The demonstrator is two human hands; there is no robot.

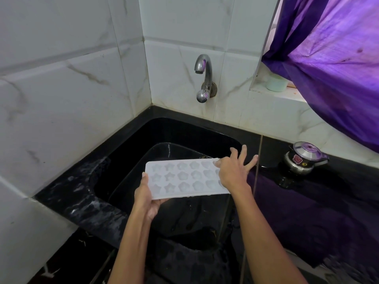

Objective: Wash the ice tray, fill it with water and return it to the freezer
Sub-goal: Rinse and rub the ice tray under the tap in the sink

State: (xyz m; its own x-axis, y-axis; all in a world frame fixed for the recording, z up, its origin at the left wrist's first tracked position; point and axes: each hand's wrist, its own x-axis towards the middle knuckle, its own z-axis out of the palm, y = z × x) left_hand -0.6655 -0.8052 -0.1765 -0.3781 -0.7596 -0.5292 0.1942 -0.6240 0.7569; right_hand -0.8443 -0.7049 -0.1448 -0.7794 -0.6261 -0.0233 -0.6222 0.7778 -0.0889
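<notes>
1. Head view, middle of the frame: a white ice tray (184, 178) with star- and flower-shaped cups is held level above the black sink (127, 152); whether the cups hold water I cannot tell.
2. The left hand (146, 198) grips the tray's left end, thumb on the top edge, fingers curled beneath; the forearm runs down to the bottom edge of the frame.
3. The right hand (233, 169) lies on the tray's right end, fingers splayed wide and straight; the fingertips reach past the far rim.
4. Upper centre: a metal tap (204, 77) juts from the white marbled tiles (61, 89); no water shows at its spout.
5. Right of the sink, on the black counter (340, 181), stands a small steel pressure cooker (303, 158); a dark purple cloth (307, 212) lies in front of it.
6. Upper right: a purple curtain (338, 58) hangs over a window ledge; a pale green cup (275, 84) stands on the ledge, just beside the curtain.
</notes>
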